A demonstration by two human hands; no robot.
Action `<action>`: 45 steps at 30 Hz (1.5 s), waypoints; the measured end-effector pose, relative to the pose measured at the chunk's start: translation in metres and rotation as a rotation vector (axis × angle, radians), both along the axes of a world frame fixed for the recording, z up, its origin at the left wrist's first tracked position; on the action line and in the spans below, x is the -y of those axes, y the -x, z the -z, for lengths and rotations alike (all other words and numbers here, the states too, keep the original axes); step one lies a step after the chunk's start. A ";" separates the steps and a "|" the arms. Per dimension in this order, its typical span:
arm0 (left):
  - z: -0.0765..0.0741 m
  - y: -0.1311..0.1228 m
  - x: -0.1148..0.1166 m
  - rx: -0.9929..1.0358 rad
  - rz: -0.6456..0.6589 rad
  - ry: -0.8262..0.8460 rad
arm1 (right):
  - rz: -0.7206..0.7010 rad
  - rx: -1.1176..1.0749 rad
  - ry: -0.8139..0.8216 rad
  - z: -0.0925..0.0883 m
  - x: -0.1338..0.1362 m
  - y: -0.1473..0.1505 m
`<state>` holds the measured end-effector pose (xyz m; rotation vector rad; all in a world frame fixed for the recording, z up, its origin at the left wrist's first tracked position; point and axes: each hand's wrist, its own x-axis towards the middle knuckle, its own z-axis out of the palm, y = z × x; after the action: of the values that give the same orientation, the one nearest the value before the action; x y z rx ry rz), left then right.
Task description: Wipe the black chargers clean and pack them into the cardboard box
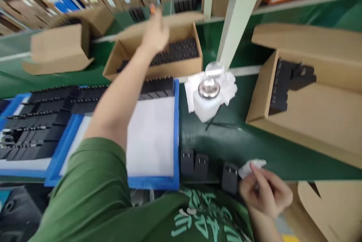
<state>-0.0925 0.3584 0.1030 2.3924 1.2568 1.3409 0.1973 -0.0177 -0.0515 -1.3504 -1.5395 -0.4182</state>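
Note:
My left hand (156, 34) is stretched far forward over an open cardboard box (178, 67) filled with rows of black pieces (181, 51). Its fingers are closed, with a small orange spot (152, 9) at the tips; blur hides what they hold. Low at the right, my right hand (267, 191) pinches a crumpled white wipe (251, 167) at the bench edge. Beside that wipe stands a black two-pin power adapter (230, 178). Two more adapters, one nearer the tray (187, 162) and another (201, 165), are left of it.
A blue-rimmed tray (176, 132) with white lining bears black adapters along its far side; another full tray lies left. A white dispenser bottle (207, 108) with metal top sits on tissues. An open carton (313, 113) at right holds black pieces. A pale post (237, 15) rises behind.

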 end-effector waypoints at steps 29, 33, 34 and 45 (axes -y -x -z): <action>0.086 -0.051 0.318 -0.375 0.336 0.530 | -0.273 -0.438 0.372 -0.026 0.021 0.043; 0.084 -0.050 0.320 -0.334 0.363 0.469 | -0.282 -0.449 0.451 -0.034 0.022 0.032; 0.082 -0.051 0.320 -0.337 0.377 0.443 | -0.275 -0.435 0.453 -0.039 0.024 0.027; 0.082 -0.075 0.312 -0.375 0.412 0.215 | -0.462 -0.003 0.394 -0.055 0.020 0.013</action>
<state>-0.0176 0.0462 0.0214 2.6226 0.8447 0.6324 0.1846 -0.0379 0.0038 -1.2230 -1.9331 0.1850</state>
